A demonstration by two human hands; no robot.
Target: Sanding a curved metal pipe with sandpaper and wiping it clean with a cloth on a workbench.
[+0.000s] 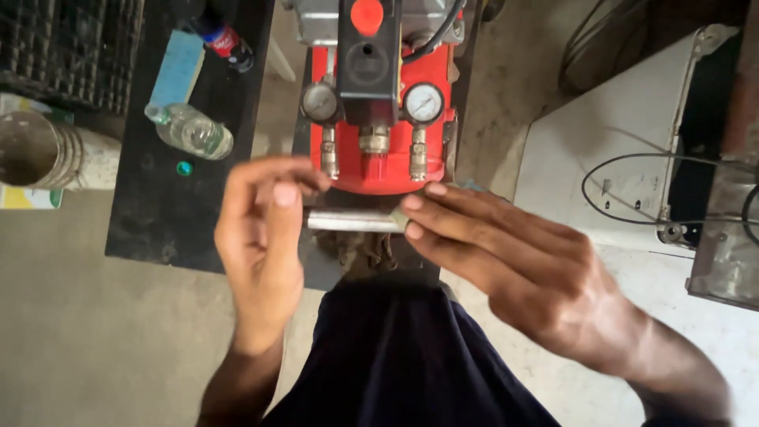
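A short silver metal tube [353,221] lies level between my two hands, in front of my body. My left hand [259,237] pinches its left end with the thumb and fingers curled over it. My right hand [506,261] grips its right end between the fingertips and thumb. Just beyond the tube stands a red air compressor [378,170] with two round pressure gauges [424,103] and brass fittings along its front. My dark trousers fill the lower middle of the view.
A black board [158,213] on the left carries a clear plastic bottle [192,130], a blue block [175,69] and a dark bottle [225,41]. A metal can [35,150] stands far left. A white appliance casing [617,158] with a black cable lies right.
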